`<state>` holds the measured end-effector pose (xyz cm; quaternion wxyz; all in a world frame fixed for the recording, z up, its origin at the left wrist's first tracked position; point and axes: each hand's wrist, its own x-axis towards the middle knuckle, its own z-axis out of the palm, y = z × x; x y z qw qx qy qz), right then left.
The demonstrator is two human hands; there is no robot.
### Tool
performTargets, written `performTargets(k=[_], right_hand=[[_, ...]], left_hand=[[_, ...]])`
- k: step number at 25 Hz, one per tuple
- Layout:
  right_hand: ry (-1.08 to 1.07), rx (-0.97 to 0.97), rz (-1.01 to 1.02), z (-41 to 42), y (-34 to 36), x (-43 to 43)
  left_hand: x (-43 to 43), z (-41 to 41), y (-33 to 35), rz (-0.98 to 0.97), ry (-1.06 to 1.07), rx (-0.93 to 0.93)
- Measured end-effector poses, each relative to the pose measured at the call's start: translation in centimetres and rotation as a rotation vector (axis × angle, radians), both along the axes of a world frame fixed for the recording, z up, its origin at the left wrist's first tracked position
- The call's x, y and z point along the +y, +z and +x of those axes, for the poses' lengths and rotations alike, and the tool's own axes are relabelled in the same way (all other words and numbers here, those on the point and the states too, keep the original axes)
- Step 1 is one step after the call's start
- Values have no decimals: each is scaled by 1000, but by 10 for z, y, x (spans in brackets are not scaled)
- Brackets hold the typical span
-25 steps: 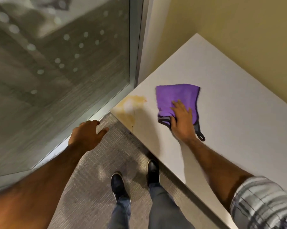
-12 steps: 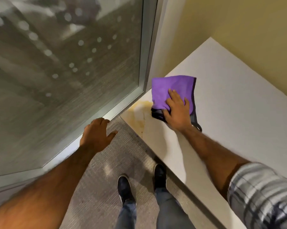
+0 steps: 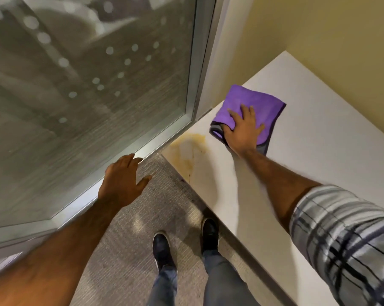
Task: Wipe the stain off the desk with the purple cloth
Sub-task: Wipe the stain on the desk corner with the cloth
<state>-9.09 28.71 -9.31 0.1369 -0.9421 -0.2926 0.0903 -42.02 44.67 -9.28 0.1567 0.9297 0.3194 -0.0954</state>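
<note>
A folded purple cloth [image 3: 253, 102] with a grey underside lies flat on the white desk [image 3: 319, 151]. My right hand [image 3: 242, 131] presses on its near half, fingers spread, thumb tucked under the cloth's left edge. A yellowish-brown stain [image 3: 190, 149] spreads over the desk's left near corner, just left of and below the cloth, apart from it. My left hand [image 3: 122, 180] hovers over the carpet to the left of the desk, fingers apart, holding nothing.
A glass wall with a metal frame [image 3: 164, 133] runs along the left, meeting the desk's left end. A yellow wall [image 3: 319, 40] backs the desk. My two dark shoes [image 3: 162, 246] stand on grey carpet by the desk's front edge.
My right hand has slid the cloth from the right toward the desk's left end, closer to the stain. The left hand stays open over the floor.
</note>
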Motion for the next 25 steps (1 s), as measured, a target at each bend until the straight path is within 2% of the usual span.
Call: performTargets(k=[3, 6, 9, 11, 13, 17, 21, 23, 25], right_hand=[[179, 11, 20, -24, 2, 6], [405, 20, 57, -48, 1, -44], [255, -22, 52, -38, 1, -90], [103, -17, 13, -23, 4, -79], [41, -19, -10, -23, 5, -46], [182, -3, 37, -67, 3, 15], [366, -33, 206, -99, -1, -32], [318, -68, 221, -96, -7, -67], [129, -80, 74, -85, -10, -73]], left_hand=[[1, -4, 0, 5, 13, 44], [-5, -7, 2, -33, 25, 69], [-10, -9, 1, -57, 58, 50], [-10, -12, -2, -40, 48, 34], [-10, -17, -7, -44, 65, 7], [-10, -31, -11, -19, 117, -48], [-10, -39, -9, -23, 119, -27], [-11, -41, -7, -31, 121, -23], [-14, -44, -6, -39, 105, -16]])
